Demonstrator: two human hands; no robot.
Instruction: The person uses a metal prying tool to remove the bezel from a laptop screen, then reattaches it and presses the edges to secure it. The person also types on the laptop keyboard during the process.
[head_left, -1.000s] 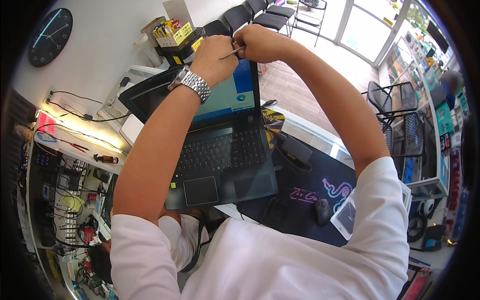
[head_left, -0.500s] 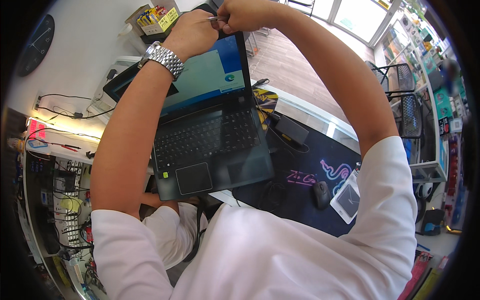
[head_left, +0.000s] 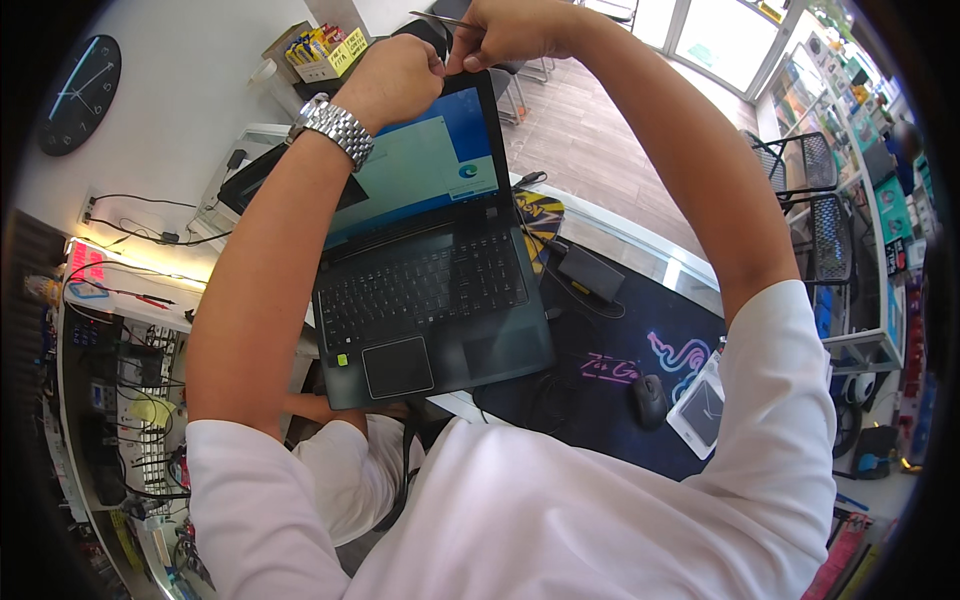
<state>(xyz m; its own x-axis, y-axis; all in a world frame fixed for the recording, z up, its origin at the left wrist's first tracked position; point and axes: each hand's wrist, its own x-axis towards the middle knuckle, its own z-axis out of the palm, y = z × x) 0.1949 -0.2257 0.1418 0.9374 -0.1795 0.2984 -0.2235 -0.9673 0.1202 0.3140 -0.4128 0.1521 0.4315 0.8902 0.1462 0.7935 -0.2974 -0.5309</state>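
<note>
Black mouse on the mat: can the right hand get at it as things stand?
Probably yes: the mouse lies uncovered on the dark mat. But the right hand is up at the top of the laptop screen, holding a thin metal tool.

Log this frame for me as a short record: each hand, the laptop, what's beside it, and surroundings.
Left hand: bare, fingers curled at the top of the laptop; hand; watch on its wrist
Right hand: bare hand holding a thin metal tool, fingertips at the screen's top edge; exact contact unclear
Laptop: open, screen lit
Right of laptop: power brick and mouse on a dark mat
Wall: clock, upper left
Others: another person, lower left, partly hidden
</note>
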